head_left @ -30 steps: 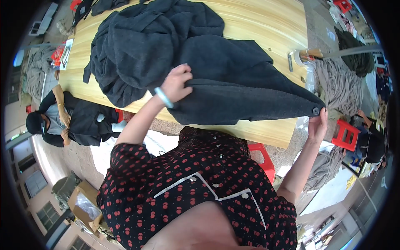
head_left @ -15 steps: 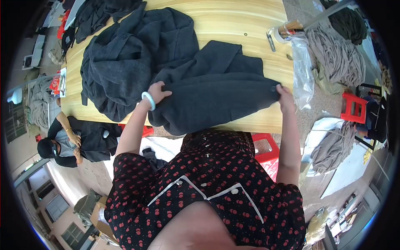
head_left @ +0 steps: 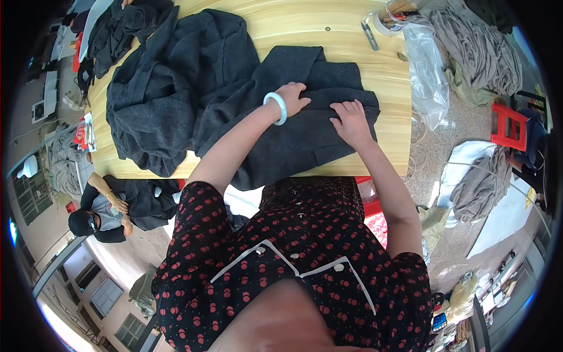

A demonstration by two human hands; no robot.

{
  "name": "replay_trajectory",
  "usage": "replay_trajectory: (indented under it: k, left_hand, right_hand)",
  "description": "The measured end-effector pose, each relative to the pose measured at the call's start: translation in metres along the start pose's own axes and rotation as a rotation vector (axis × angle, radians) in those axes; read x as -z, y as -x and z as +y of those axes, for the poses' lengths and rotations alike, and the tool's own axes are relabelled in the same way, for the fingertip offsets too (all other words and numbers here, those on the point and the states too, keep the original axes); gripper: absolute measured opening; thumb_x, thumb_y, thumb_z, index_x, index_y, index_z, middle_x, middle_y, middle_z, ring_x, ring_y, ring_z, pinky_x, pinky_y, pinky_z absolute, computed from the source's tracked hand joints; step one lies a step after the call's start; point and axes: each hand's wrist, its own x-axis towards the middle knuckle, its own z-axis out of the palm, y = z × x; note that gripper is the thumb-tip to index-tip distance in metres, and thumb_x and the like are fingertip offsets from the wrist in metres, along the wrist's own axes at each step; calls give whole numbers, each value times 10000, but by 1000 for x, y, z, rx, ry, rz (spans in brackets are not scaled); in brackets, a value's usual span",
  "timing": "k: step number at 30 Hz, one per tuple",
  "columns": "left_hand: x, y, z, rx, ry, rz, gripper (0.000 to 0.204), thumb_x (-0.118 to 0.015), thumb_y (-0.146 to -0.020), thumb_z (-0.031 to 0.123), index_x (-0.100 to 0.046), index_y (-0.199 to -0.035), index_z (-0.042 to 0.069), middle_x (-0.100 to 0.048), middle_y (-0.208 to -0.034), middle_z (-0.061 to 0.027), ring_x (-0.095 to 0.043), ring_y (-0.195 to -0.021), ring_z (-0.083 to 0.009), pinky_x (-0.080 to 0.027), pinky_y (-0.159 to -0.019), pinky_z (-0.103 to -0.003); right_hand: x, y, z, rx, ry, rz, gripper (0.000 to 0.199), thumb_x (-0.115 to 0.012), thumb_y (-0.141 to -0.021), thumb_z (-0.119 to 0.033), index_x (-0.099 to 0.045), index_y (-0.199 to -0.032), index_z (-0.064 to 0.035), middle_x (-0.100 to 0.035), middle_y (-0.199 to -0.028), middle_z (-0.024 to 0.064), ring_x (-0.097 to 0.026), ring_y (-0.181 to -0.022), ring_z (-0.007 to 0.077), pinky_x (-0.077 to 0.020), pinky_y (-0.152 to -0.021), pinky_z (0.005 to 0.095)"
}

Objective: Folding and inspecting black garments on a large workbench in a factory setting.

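Observation:
A dark charcoal garment of thick cloth lies on the wooden table, its sleeve-like part stretched toward the right edge. On that part, near its upper edge, my left hand rests with thumb and fingers apart; a pale bangle circles the wrist. Just to the right, my right hand lies on the same cloth, fingers stretched out and slightly bent. A dark button shows beside it at the right end. Further left, a bunched part of dark cloth is heaped up.
Thread snips and a clear tub of tools stand at the far right. Plastic film hangs off that edge. Grey cloth piles and a red stool lie beyond. Another person sits at the left.
Both hands have come off the garment's ends and moved inward, my left hand to the right and up, my right hand to the left. The stretched cloth now lies flatter on the table.

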Motion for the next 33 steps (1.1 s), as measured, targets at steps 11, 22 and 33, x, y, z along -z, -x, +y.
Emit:
replay_trajectory:
  k: [11, 22, 33]
  left_hand:
    - [-15, -35, 28, 37, -95, -254, 640, -682, -578, 450, -543, -1007, -3, -547, -1026, -196, -522, -969, -307, -411, -849, -342]
    - [-40, -31, 38, -27, -157, -258, 395, -639, -630, 328, -616, -864, 11, -590, -905, -188, -555, -877, -319, -440, -792, -356]
    - [-47, -39, 16, 81, 239, -322, 435, -572, -637, 344, -617, -838, -39, -584, -894, -230, -555, -841, -350, -437, -758, -348]
  right_hand:
    - [-7, 26, -7, 37, -1, 32, 189, -586, -719, -148, -548, -891, -80, -519, -786, 82, -516, -823, 241, -340, -889, 386]
    - [-22, 16, -2, 8, 78, 18, 63, -513, -737, -99, -531, -771, -49, -524, -744, 110, -510, -785, 254, -368, -791, 358]
    - [-18, 9, -6, -143, -199, 109, 133, -546, -686, -37, -506, -812, -23, -539, -747, 139, -520, -740, 295, -378, -759, 377]
